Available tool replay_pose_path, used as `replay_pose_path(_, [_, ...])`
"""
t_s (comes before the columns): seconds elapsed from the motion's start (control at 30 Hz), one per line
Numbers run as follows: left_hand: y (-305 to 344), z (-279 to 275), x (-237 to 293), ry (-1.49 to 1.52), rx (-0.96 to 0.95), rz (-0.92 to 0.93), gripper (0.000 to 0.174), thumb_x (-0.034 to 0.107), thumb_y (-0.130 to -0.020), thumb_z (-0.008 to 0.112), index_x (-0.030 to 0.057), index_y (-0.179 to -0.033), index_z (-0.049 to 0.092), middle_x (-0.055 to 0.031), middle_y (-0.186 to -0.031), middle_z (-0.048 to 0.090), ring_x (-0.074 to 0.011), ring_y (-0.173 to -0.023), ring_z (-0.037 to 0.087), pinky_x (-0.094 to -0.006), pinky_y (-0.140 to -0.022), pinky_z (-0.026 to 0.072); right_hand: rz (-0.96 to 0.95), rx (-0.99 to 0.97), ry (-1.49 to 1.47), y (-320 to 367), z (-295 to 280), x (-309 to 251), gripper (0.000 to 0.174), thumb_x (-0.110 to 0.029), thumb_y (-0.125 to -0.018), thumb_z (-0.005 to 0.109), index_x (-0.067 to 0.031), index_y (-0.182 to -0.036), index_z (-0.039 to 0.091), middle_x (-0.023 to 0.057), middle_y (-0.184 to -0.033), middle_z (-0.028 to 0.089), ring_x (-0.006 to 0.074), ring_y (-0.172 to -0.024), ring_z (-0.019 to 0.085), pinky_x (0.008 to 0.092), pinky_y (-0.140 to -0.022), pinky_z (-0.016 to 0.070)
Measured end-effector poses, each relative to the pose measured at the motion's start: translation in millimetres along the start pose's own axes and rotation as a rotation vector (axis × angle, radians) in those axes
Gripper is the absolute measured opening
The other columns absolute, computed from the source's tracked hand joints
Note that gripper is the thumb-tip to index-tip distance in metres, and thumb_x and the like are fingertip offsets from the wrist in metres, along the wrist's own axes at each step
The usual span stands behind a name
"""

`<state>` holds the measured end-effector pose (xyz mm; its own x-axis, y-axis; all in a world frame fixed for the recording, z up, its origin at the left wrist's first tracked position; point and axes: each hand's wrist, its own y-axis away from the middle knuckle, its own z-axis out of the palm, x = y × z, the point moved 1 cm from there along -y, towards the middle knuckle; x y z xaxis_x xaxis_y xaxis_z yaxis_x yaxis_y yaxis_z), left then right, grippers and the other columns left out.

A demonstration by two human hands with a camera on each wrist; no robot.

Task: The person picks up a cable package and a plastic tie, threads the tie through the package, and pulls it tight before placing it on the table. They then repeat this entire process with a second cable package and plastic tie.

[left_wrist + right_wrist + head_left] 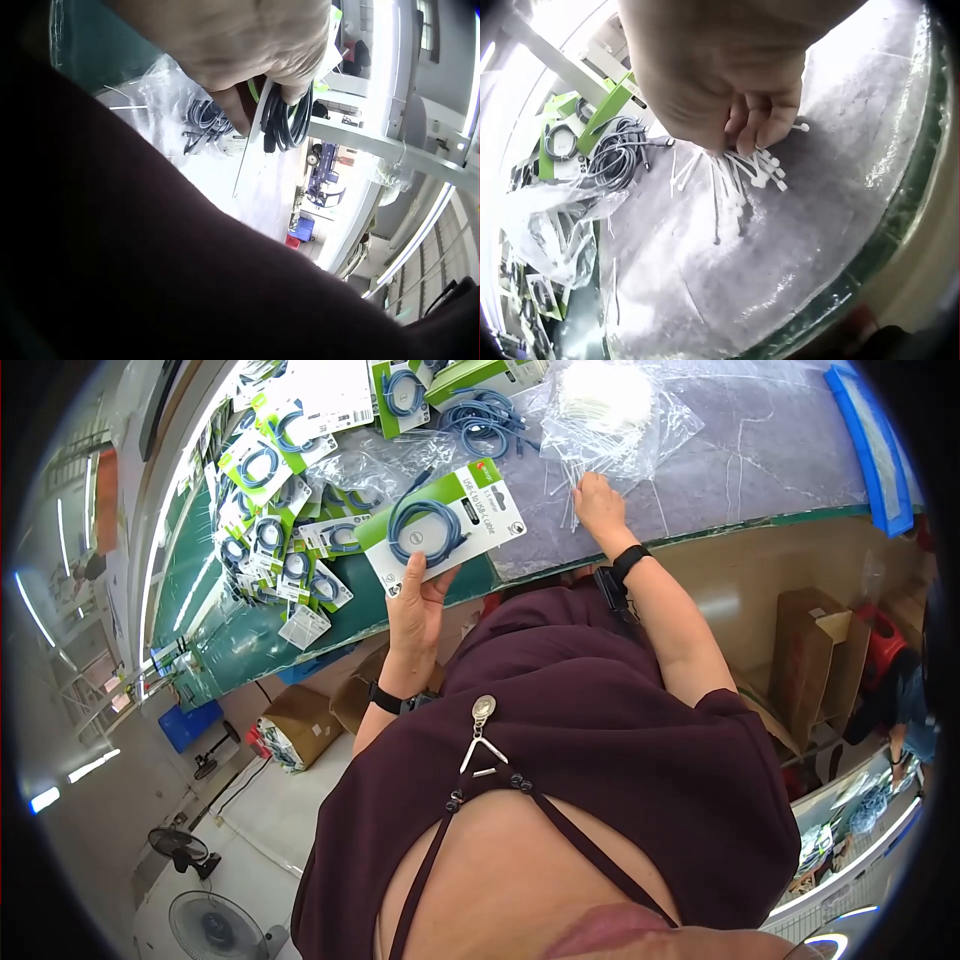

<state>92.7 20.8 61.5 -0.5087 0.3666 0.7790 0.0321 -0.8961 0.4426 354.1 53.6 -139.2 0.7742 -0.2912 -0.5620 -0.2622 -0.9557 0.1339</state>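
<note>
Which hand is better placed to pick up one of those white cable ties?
Right hand: its fingers are curled over the white cable ties on the table. The left hand grips the packaged cable.

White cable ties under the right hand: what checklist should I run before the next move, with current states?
1. Grip of left hand on green-and-white cardboard cable card: ok.
2. Seating of coiled dark cable on that card: ok.
3. Curl of right hand fingers on white plastic cable ties: ok.
4. Only one tie picked out: cannot tell.
5. Loose ties on grey table mat, away from its edge: ok.
</note>
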Motion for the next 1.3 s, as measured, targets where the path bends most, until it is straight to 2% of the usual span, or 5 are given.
replay_pose_path(0.5, [-41, 56, 17, 0.108, -0.209, -0.046, 0.026, 0.007, -0.090, 0.056, 0.0063, -0.116, 0.051, -0.0067, -0.110, 0.060, -0.0203, -0.101, 0.059, -0.0375, -0.089, 0.0496, 0.000, -0.064, -0.518, -17, -34, 29, 0.014, -0.018, -0.074, 0.068, -0.0059, -0.079, 0.063, 0.0103, -0.073, 0.065, 0.0257, -0.069, 0.063, 0.0354, -0.063, 0.0482])
replay_pose_path(0.6, [-46, 74, 13, 0.128, -0.271, -0.028, 0.026, 0.008, -0.090, 0.056, 0.0066, -0.115, 0.051, -0.0069, -0.110, 0.060, -0.0201, -0.101, 0.059, -0.0376, -0.090, 0.0488, 0.092, -0.075, -0.491, -18, -23, 42, 0.013, -0.014, -0.072, 0.070, -0.0041, -0.080, 0.065, 0.0059, -0.070, 0.065, 0.0135, -0.064, 0.061, 0.0286, -0.060, 0.0476])
replay_pose_path(0.87, [-53, 86, 8, 0.194, -0.280, -0.041, 0.026, 0.009, -0.089, 0.058, 0.0067, -0.114, 0.052, -0.0068, -0.109, 0.060, -0.0190, -0.099, 0.060, -0.0351, -0.086, 0.0493, 0.175, -0.076, -0.442, -18, -20, 37, 0.011, -0.012, -0.070, 0.069, -0.0052, -0.077, 0.065, 0.0063, -0.068, 0.064, 0.0150, -0.061, 0.060, 0.0294, -0.059, 0.0472])
replay_pose_path(1.13, [-50, 97, 19, 0.237, -0.273, -0.035, 0.024, 0.012, -0.089, 0.059, 0.0067, -0.112, 0.053, -0.0062, -0.103, 0.062, -0.0188, -0.093, 0.061, -0.0336, -0.080, 0.0512, -0.125, 0.041, -0.379, -12, -35, 38, 0.011, -0.012, -0.072, 0.068, -0.0029, -0.076, 0.063, 0.0087, -0.072, 0.065, 0.0188, -0.066, 0.061, 0.0308, -0.063, 0.0475])
replay_pose_path(1.3, [-58, 99, 20, 0.354, -0.372, -0.122, 0.021, 0.014, -0.088, 0.060, 0.0057, -0.106, 0.055, -0.0069, -0.099, 0.063, -0.0182, -0.086, 0.062, -0.0319, -0.073, 0.0528, -0.120, 0.026, -0.484, -13, -48, 34, 0.011, -0.012, -0.072, 0.068, -0.0026, -0.077, 0.064, 0.0089, -0.074, 0.065, 0.0185, -0.069, 0.061, 0.0309, -0.066, 0.0477])
